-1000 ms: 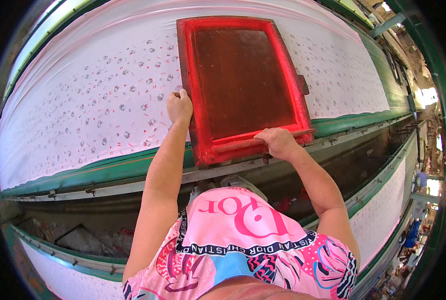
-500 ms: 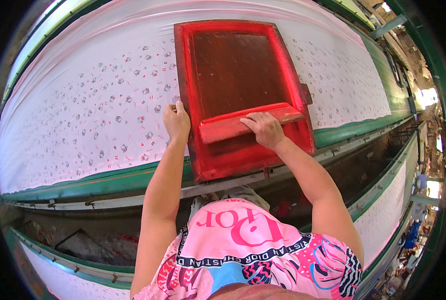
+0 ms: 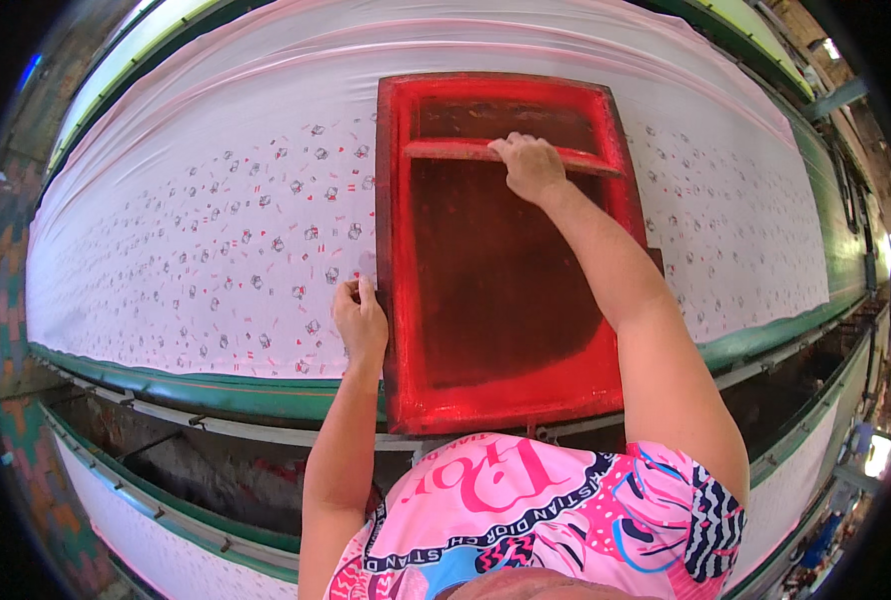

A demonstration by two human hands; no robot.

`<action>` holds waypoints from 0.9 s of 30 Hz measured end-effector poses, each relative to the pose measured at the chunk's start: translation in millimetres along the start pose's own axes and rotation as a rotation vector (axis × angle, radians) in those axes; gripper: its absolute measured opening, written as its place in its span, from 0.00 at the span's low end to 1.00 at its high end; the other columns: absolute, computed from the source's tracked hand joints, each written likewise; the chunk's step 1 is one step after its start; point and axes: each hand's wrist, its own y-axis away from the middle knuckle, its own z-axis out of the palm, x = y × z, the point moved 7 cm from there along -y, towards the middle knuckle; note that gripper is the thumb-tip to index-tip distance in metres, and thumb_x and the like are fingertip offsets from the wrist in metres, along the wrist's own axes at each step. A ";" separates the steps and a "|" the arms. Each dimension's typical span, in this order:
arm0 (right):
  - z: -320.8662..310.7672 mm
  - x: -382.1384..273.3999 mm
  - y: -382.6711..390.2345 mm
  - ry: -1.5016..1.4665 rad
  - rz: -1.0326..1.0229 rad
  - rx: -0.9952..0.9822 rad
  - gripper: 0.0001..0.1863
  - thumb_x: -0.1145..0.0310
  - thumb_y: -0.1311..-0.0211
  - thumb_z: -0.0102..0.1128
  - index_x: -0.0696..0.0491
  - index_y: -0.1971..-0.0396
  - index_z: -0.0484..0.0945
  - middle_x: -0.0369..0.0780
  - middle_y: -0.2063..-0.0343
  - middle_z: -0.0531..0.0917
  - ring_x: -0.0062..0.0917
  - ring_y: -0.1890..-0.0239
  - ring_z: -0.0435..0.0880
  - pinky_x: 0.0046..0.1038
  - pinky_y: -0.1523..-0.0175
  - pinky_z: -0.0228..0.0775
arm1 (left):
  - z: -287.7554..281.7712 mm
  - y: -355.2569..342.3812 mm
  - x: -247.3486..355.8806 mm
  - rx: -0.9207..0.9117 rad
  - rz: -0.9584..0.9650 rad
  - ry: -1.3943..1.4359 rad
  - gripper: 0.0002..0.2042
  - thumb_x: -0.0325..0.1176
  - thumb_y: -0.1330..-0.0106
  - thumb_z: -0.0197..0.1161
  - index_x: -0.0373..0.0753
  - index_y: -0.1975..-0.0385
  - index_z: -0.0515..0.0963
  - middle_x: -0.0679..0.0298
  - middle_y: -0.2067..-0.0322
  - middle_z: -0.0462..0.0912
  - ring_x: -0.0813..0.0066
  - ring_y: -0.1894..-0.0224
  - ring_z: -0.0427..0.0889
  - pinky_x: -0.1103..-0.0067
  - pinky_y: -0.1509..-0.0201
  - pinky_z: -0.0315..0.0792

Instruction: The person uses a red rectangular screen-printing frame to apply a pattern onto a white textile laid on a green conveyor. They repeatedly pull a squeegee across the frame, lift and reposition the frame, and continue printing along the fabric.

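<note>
Head cam: R hand (image 3: 533, 170) grips squeegee (image 3: 451, 151), L hand (image 3: 361, 320) nr red frame (image 3: 398, 240).

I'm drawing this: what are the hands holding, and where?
The right hand holds the red bar near its middle. The left hand is beside the red frame; any hold there is unclear.

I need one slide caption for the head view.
Right hand grips a long red squeegee inside a red rectangular frame on white printed fabric.

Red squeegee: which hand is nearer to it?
Right. The right hand grips the squeegee near its middle; the left hand is away from it, just left of the red frame.
</note>
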 end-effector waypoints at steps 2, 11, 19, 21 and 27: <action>3.7 15.6 -29.8 0.007 0.002 0.005 0.24 0.78 0.36 0.59 0.44 0.41 0.86 0.43 0.51 0.87 0.41 0.45 0.88 0.46 0.39 0.81 | -2.6 3.1 1.5 0.041 0.005 -0.019 0.16 0.40 0.18 0.62 0.28 0.58 0.82 0.48 0.60 0.85 0.53 0.56 0.83 0.62 0.47 0.76; 10.0 57.2 -107.8 -0.026 0.018 0.028 0.26 0.79 0.35 0.57 0.44 0.38 0.86 0.43 0.49 0.88 0.42 0.43 0.88 0.47 0.35 0.82 | -3.8 1.2 -7.2 0.090 -0.059 -0.075 0.16 0.40 0.17 0.62 0.29 0.58 0.82 0.50 0.59 0.85 0.53 0.56 0.83 0.62 0.47 0.76; -4.5 70.0 -114.8 -0.034 -0.005 0.142 0.26 0.80 0.35 0.59 0.44 0.39 0.87 0.42 0.50 0.89 0.41 0.43 0.88 0.45 0.37 0.83 | -6.7 5.4 -3.8 0.101 -0.090 -0.070 0.16 0.40 0.17 0.62 0.29 0.58 0.82 0.53 0.61 0.84 0.61 0.58 0.82 0.65 0.50 0.77; -7.3 76.6 -117.0 0.001 -0.039 0.178 0.22 0.77 0.30 0.60 0.42 0.40 0.88 0.41 0.52 0.89 0.39 0.45 0.90 0.44 0.39 0.84 | -7.2 5.3 -1.9 0.089 -0.071 -0.094 0.16 0.40 0.17 0.62 0.29 0.57 0.82 0.53 0.61 0.84 0.61 0.59 0.82 0.66 0.50 0.77; 12.3 88.2 -111.5 0.004 -0.069 0.195 0.23 0.78 0.32 0.60 0.42 0.41 0.88 0.40 0.53 0.90 0.38 0.46 0.90 0.43 0.39 0.84 | -7.7 6.3 -7.8 0.107 -0.058 -0.109 0.16 0.39 0.18 0.63 0.29 0.57 0.82 0.54 0.62 0.84 0.62 0.60 0.82 0.66 0.51 0.77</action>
